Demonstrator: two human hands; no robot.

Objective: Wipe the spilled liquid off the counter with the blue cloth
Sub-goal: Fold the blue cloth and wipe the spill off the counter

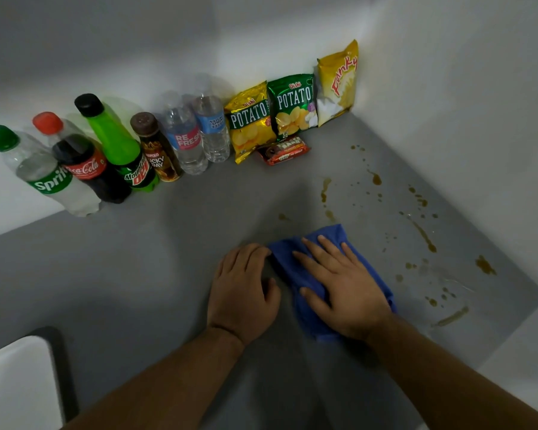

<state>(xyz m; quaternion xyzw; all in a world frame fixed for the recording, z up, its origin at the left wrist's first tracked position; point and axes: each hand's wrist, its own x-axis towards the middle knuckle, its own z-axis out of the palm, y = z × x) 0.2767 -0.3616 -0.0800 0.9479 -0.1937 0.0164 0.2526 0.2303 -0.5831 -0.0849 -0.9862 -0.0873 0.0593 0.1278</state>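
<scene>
Right hand (343,291) flat on cloth (305,274).

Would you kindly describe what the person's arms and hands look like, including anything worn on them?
Both forearms are bare as far as the frame shows, with no sleeves in view. The left hand and right hand wear no gloves, and no rings or watch can be seen. A thin dark line crosses the left wrist; whether it is a band or a skin crease cannot be told.

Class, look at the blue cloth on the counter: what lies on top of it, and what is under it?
The right hand lies flat on the blue cloth, fingers spread. Under the cloth is the grey counter; any spilled liquid beneath is covered.
</scene>
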